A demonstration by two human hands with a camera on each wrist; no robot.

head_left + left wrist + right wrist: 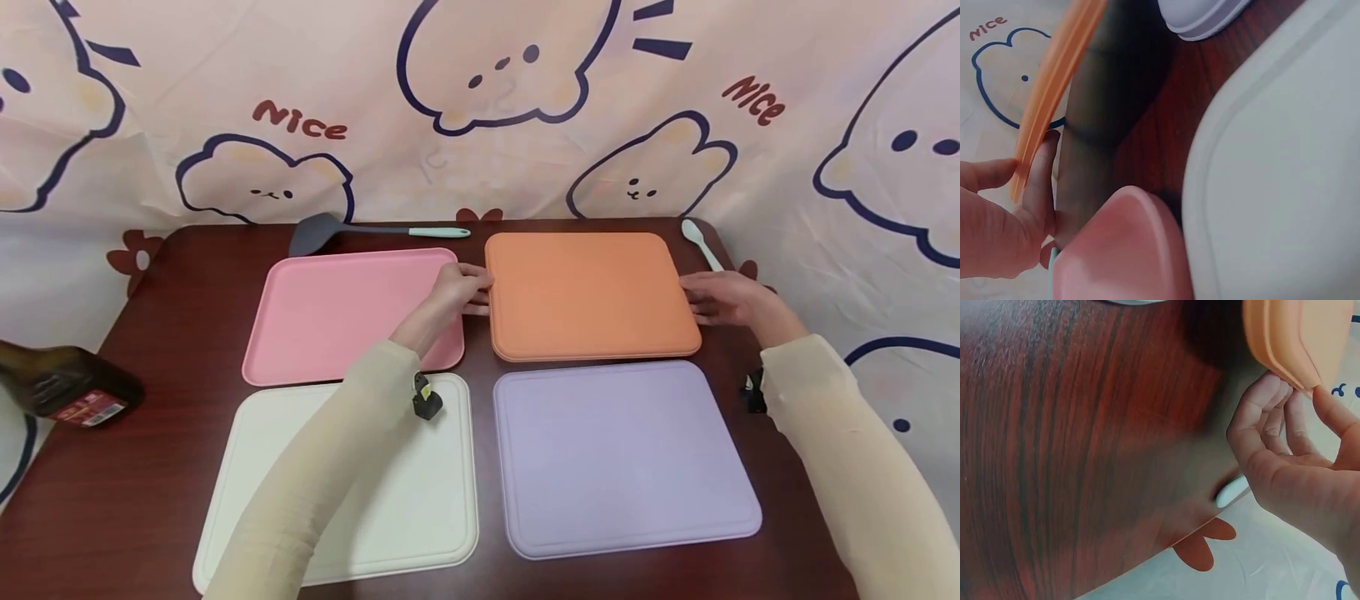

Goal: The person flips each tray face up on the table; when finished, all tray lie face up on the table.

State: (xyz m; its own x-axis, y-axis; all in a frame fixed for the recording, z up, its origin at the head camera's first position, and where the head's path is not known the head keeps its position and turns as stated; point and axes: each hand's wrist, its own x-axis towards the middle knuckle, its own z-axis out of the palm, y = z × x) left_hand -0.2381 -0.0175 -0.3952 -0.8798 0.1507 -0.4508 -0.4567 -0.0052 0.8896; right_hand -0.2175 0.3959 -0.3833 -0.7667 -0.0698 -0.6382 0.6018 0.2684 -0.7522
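Note:
Both hands hold an orange tray (592, 296) by its short sides, at the back right of the table. My left hand (456, 290) grips the left edge; the left wrist view shows the thumb above and fingers (1038, 181) under the rim. At the opposite edge my right hand (723, 298) pinches the rim, its thumb (1334, 411) on one face and curled fingers below. In both wrist views the orange tray is raised off the tabletop. A pink tray (345, 312) lies beneath the left wrist, and a lavender tray (626, 458) lies in front of the orange one.
A white tray (405, 500) lies at the front left, under the left forearm. Behind the pink tray is a grey spatula (318, 233) with a mint handle. A pale spoon (699, 242) lies at the back right corner, and a dark bottle (75, 387) at the left edge.

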